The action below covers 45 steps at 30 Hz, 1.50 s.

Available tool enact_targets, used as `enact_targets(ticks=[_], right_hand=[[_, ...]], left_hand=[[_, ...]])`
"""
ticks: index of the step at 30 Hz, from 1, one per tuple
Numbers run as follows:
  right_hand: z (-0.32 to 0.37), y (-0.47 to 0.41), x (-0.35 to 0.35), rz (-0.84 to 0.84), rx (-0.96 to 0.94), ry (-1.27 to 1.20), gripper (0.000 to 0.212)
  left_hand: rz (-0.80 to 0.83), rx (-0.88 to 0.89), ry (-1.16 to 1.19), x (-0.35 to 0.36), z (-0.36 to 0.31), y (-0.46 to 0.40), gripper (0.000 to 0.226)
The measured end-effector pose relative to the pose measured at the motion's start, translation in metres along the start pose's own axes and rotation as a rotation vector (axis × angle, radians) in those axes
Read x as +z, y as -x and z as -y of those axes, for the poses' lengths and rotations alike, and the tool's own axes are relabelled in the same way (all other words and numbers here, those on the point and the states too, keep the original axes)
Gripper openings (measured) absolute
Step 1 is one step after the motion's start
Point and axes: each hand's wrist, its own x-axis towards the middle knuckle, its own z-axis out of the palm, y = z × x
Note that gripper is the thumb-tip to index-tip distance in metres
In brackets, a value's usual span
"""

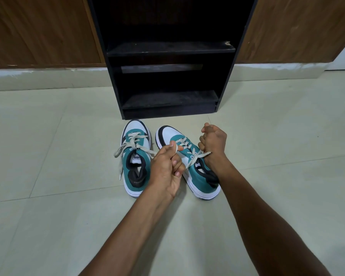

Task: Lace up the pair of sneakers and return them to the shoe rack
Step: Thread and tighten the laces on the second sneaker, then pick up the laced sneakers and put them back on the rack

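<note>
Sneakers (136, 158) just before rack's (167, 50) edge, seemingly apart.

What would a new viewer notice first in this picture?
First, the two teal-and-white sneakers on the pale tiled floor, and both hands pulling the beige laces of the one on the right. Behind them stands a black wooden shoe rack with bare shelves.

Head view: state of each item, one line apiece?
left sneaker: on the floor, laced, ends loose, untied
right sneaker: on the floor, lace being pulled, untied
left hand: closed on one lace end
right hand: closed on the other lace end
shoe rack: open front, visible shelves bare
</note>
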Motion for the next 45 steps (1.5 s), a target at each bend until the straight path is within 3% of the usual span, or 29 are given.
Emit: enact_targets(ticks=[8, 11, 16, 20, 22, 24, 28, 31, 34, 41, 45], right_hand=[[0.002, -0.002, -0.008, 0.08, 0.075, -0.053, 0.022], [0.005, 0.005, -0.018, 0.136, -0.017, -0.009, 0.011], [0.012, 0.023, -0.054, 0.281, -0.374, 0.347, 0.012], [0.013, 0.037, -0.079, 0.482, -0.48, 0.685, 0.009], [0.013, 0.042, -0.085, 0.58, -0.485, 0.844, 0.011], [0.018, 0.046, -0.088, 0.629, -0.412, 0.929, 0.017], [0.031, 0.06, -0.085, 0.701, -0.2, 1.139, 0.051], [0.028, 0.07, -0.075, 0.736, -0.147, 1.375, 0.073], [0.02, 0.078, -0.055, 0.693, -0.252, 1.498, 0.067], [-0.012, 0.11, -0.008, 0.632, -0.378, 1.314, 0.074], [-0.011, 0.123, 0.0, 0.482, -0.386, 1.394, 0.072]], left_hand=[[0.039, 0.088, -0.073, 0.006, -0.01, -0.002, 0.026], [0.084, 0.169, -0.16, 0.005, -0.019, 0.0, 0.022], [0.061, 0.488, -0.839, -0.017, -0.031, -0.001, 0.019], [-0.076, 0.837, -1.5, -0.051, -0.041, -0.005, 0.017], [-0.186, 0.89, -1.772, -0.065, -0.045, -0.003, 0.017], [-0.256, 0.823, -1.921, -0.076, -0.046, 0.0, 0.028], [-0.304, 0.728, -1.952, -0.093, -0.046, 0.01, 0.046], [-0.224, 0.599, -1.898, -0.097, -0.048, 0.018, 0.052], [-0.163, 0.574, -1.82, -0.097, -0.048, 0.024, 0.056], [-0.178, 0.391, -1.772, -0.1, -0.05, 0.025, 0.061], [-0.19, 0.372, -1.784, -0.097, -0.051, 0.023, 0.064]])
